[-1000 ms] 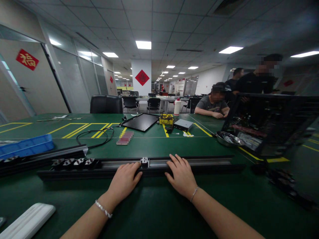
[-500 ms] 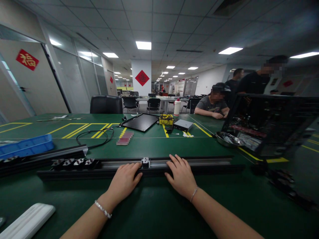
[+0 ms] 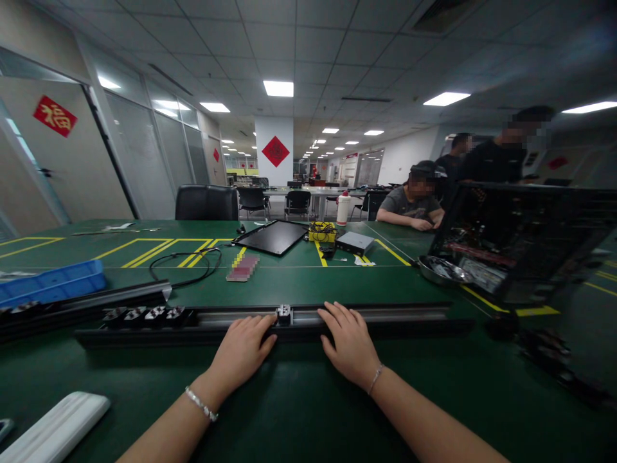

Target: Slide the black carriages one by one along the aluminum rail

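A long black rail (image 3: 409, 328) with a silvery inner channel lies across the green table in front of me. One small black module with a pale top, like a socket (image 3: 284, 314), sits in its channel between my hands. My left hand (image 3: 245, 347) grips the rail just left of this module, its fingertips touching or nearly touching it and its thumb on the near wall. To the right of the module, my right hand (image 3: 349, 344) rests over the rail with fingers spread. Several similar socket modules (image 3: 144, 315) stand in a row at the rail's left end.
At left are a second black rail (image 3: 120, 297), a blue bin (image 3: 53, 283) and a white slab-like object (image 3: 58, 427). A flat black panel (image 3: 272, 236), a grey box (image 3: 355, 242) and a metal bowl (image 3: 441, 270) lie farther back. An open computer case (image 3: 511, 244) stands right; people are beyond.
The fingers of my right hand have shifted slightly left, toward the module. My left hand keeps its place on the rail.
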